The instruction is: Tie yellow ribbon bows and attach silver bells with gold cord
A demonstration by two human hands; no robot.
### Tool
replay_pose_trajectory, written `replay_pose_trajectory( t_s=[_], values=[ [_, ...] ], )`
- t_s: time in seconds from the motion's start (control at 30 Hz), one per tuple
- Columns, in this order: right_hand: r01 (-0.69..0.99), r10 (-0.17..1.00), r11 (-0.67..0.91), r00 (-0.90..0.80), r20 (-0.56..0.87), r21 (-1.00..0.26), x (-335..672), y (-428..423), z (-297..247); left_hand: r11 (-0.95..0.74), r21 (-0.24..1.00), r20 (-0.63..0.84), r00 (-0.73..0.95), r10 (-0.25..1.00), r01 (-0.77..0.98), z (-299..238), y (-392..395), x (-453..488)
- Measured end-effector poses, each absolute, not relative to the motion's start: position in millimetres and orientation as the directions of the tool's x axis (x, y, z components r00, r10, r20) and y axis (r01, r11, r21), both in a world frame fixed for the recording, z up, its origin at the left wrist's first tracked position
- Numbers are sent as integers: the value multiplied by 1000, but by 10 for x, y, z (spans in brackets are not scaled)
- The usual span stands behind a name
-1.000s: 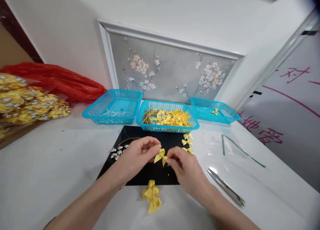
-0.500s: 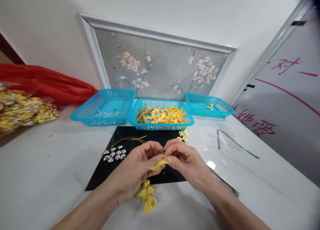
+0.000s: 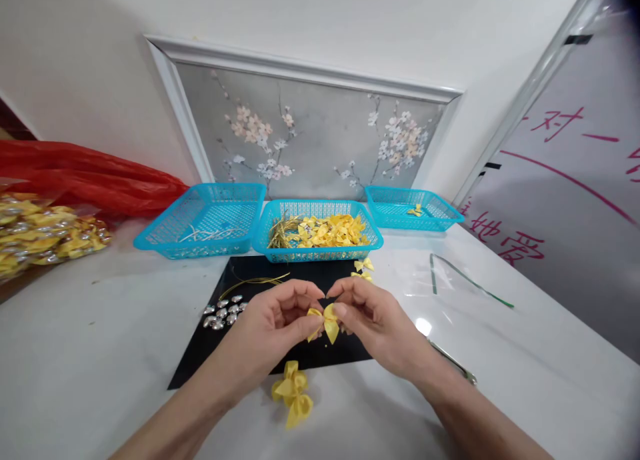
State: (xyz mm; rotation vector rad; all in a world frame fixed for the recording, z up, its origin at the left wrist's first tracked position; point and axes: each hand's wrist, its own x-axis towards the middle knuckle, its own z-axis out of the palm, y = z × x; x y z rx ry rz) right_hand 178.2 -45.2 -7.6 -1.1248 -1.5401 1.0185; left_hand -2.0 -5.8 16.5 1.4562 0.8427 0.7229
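A small yellow ribbon bow (image 3: 330, 323) is pinched between my two hands over the black mat (image 3: 200, 353). My left hand (image 3: 283, 320) grips its left loop between thumb and fingers. On the other side, my right hand (image 3: 370, 323) has its thumb and fingers closed on the right part. Fingers hide the back of the bow. Nearer to me, a cluster of yellow bows (image 3: 293, 393) lies on the white table. Silver beads (image 3: 220, 317) and gold wires (image 3: 255, 281) rest on the mat left of my hands, and two loose bows (image 3: 363, 265) lie at its far right corner.
Behind the mat stands a blue basket (image 3: 320, 253) of bows and gold ties. A left basket (image 3: 200, 248) holds white strips, a right basket (image 3: 415, 223) one bow. Metal tweezers or scissors (image 3: 455, 363) lie by my right forearm. A clear bag (image 3: 420, 277) with green edging is beyond.
The bow between my fingers has turned, so its loops now face me instead of its edge. The whole view has shifted slightly.
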Motion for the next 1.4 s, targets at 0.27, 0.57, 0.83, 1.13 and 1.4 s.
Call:
replay_pose_trajectory(
  t_s=[0.27,0.57,0.83,1.13,1.4],
  values=[
    [412,882,471,-231,411,-780,1811,-477,19,-85,990,2,578,816,116,109,-68,-41],
    [502,915,404,-233,330,-765,1823,-457,-1,-648,659,314,642,699,383,137,-75,-58],
    [528,923,385,-245,298,-757,1803,-456,6,-671,602,289,665,688,433,129,-69,-49],
    [551,900,433,-315,302,-713,1794,-470,-14,-611,634,161,691,705,475,54,-58,-53],
    [613,891,447,-372,261,-652,1782,-470,-36,-558,663,108,674,731,499,23,-64,-43]
  ],
)
